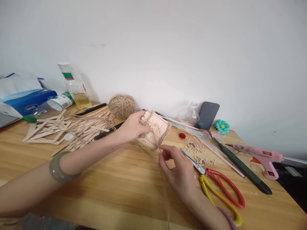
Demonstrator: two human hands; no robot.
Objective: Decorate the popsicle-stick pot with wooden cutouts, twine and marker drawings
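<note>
My left hand (136,126) grips a small cup-like wooden craft (159,123) made of pale sticks, tilted above the table, with braided twine round its ends and small flower shapes on its side. The thumb lies across its side. At the craft's lower right edge, my right hand (176,163) pinches a thin strand of twine (165,191) between thumb and forefinger. The strand hangs down toward the table's front edge. The craft's far side is hidden.
A twine ball (122,106), loose sticks (88,131) and a glass bottle (80,92) are at the left. Scissors (223,188), wood bits (192,146), a cutter (244,166), a pink glue gun (263,156) and a phone (208,115) lie or stand at the right.
</note>
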